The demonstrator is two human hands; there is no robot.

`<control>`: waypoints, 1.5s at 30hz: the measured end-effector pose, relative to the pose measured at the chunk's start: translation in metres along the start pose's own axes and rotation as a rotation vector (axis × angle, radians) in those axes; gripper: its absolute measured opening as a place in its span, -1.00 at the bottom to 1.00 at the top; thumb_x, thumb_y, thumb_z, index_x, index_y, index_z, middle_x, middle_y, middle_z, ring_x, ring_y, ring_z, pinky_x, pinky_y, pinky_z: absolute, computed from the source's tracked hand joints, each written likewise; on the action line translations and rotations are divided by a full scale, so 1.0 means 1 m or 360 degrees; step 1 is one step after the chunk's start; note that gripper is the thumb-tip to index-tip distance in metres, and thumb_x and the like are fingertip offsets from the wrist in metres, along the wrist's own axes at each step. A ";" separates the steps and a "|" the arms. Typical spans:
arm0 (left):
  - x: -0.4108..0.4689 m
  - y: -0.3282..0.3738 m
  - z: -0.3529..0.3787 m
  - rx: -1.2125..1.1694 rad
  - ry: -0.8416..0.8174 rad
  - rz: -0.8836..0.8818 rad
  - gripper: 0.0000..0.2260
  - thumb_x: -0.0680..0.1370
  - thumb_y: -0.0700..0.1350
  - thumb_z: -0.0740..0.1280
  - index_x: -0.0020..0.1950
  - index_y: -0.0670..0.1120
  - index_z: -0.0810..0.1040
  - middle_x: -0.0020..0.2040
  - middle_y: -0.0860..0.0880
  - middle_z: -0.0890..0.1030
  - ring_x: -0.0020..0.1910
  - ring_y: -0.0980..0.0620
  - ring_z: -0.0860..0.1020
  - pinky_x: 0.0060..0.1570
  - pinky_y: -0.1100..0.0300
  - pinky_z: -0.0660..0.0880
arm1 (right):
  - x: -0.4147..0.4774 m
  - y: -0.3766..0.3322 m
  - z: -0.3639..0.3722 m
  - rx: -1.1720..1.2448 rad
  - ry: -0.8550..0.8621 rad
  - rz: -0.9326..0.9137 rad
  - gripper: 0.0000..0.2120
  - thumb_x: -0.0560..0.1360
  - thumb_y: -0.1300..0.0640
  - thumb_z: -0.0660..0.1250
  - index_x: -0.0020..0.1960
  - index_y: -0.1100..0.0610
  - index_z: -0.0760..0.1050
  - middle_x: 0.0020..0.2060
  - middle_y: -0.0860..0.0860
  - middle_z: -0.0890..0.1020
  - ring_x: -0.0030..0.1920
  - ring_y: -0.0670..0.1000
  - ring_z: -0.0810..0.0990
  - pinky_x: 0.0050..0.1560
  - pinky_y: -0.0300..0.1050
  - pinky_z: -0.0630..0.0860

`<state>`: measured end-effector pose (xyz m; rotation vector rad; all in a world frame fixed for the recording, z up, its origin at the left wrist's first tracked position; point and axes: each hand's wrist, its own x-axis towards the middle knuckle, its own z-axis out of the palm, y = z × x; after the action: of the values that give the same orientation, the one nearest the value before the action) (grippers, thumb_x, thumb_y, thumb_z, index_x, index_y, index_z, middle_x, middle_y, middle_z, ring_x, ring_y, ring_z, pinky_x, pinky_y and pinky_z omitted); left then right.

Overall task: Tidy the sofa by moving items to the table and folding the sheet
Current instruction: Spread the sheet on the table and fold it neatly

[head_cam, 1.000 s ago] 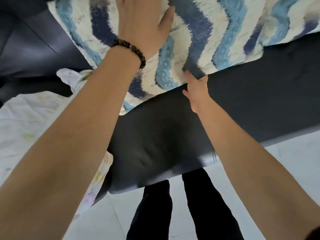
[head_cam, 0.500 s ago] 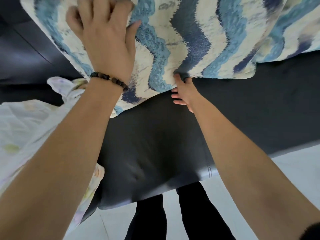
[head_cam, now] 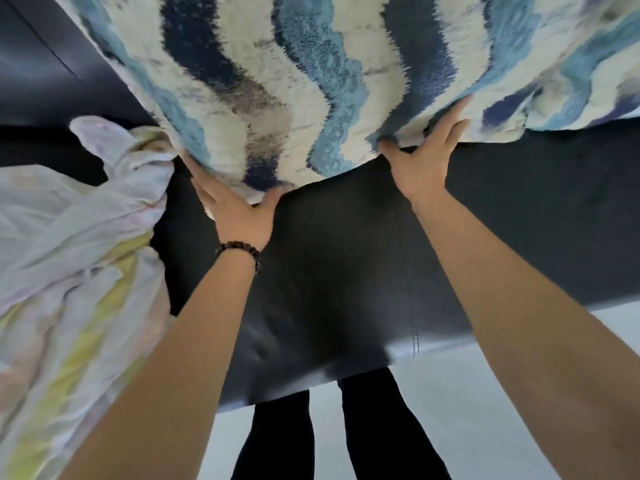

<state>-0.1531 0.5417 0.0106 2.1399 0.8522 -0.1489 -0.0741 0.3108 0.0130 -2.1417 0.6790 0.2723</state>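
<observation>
Blue-and-white pile fabric, the patterned textile (head_cam: 311, 81), lies across the seat of the dark sofa (head_cam: 346, 271) and fills the upper half of the view; whether it is a cushion or a thick throw cannot be told. Both hands clamp its near edge. The left hand (head_cam: 235, 211), wearing a bead bracelet (head_cam: 239, 249), has its fingers hidden under the fabric and its thumb (head_cam: 272, 199) pressed against the edge; the right hand (head_cam: 424, 161) has its fingers (head_cam: 453, 116) laid over the top face and its thumb hooked at the edge. The crumpled pale sheet (head_cam: 69, 237) lies on the sofa to the left, its upper bunch touching the textile's left corner beside the left hand; it is not yet folded.

Hazards, as judged from this position:
- Both grips sit on one edge only; the far part is likely to sag or drag when raised.
- The sheet touches the textile's left corner; a lift could snag it and pull it toward the floor.
- The left fingers are unseen; that grip's security cannot be confirmed.
- A shallow pinch on thick pile may slip.

Surface and room: the sofa seat is dark, smooth and faintly creased, with a stitched seam near its front edge; below it show a pale floor (head_cam: 467, 393) and the person's legs (head_cam: 381, 427) in dark trousers; the table is not in view.
</observation>
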 end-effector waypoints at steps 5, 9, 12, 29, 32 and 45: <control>0.049 -0.002 0.002 -0.0047 -0.0020 0.0094 -0.05 0.48 -0.03 0.45 0.59 -0.17 -0.16 0.59 -0.10 0.08 0.55 -0.05 0.13 0.46 0.22 0.09 | 0.006 0.010 -0.009 -0.0171 -0.0136 -0.0155 0.14 0.44 -0.06 0.49 0.58 0.04 -0.37 0.60 0.12 -0.19 0.55 -0.02 -0.16 0.16 -0.32 0.12; 0.007 -0.020 -0.033 0.0089 -0.0037 0.0242 -0.26 0.59 -0.02 0.31 0.60 -0.11 -0.09 0.60 -0.06 0.03 0.57 -0.01 0.03 0.43 0.34 -0.03 | -0.037 0.010 0.008 -0.0305 -0.0142 -0.0139 -0.04 0.55 -0.13 0.33 0.58 -0.04 -0.36 0.61 -0.01 -0.09 0.49 -0.10 0.04 0.15 -0.18 0.28; -0.036 -0.054 -0.086 0.0393 0.0179 0.0276 -0.36 0.62 0.07 0.22 0.60 -0.08 0.02 0.59 -0.15 0.04 0.57 -0.13 0.02 0.51 -0.06 0.03 | -0.083 0.000 0.038 -0.0402 -0.0275 -0.0264 -0.18 0.61 -0.18 0.21 0.60 -0.05 -0.28 0.60 0.05 -0.02 0.57 0.05 0.06 0.37 0.04 0.28; -0.146 -0.265 -0.277 0.1084 0.0642 -0.0290 -0.59 0.62 0.18 0.18 0.30 -0.05 0.54 0.44 -0.14 0.42 0.49 -0.19 0.26 0.43 -0.31 -0.05 | -0.346 -0.071 0.277 -0.0891 -0.1096 -0.1847 -0.39 0.60 0.03 0.19 0.59 0.13 0.10 0.42 0.15 0.39 0.44 0.21 0.30 0.46 0.14 0.18; -0.156 -0.256 -0.256 0.1066 0.0787 0.0012 -0.75 0.57 0.05 0.29 0.10 -0.07 0.61 0.18 -0.14 0.59 0.27 -0.21 0.48 0.41 -0.28 0.11 | -0.333 -0.063 0.250 -0.1020 -0.0972 -0.1834 -0.46 0.43 0.12 0.31 0.41 0.06 0.39 -0.02 0.07 0.56 0.03 0.19 0.49 0.14 0.06 0.32; -0.126 -0.231 -0.235 0.1401 -0.0192 0.0097 -0.34 0.56 0.31 0.10 0.58 0.08 0.03 0.60 -0.14 -0.09 0.55 -0.24 -0.17 0.41 -0.39 -0.08 | -0.263 -0.007 0.125 -0.1457 -0.1220 -0.1154 -0.76 0.56 0.06 0.29 0.16 0.16 0.48 0.13 0.10 0.44 -0.06 0.17 0.54 -0.13 0.01 0.50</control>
<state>-0.4336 0.7492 0.0647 2.9173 0.7142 -0.7252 -0.2825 0.5102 0.0504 -2.6279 -0.8105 1.0606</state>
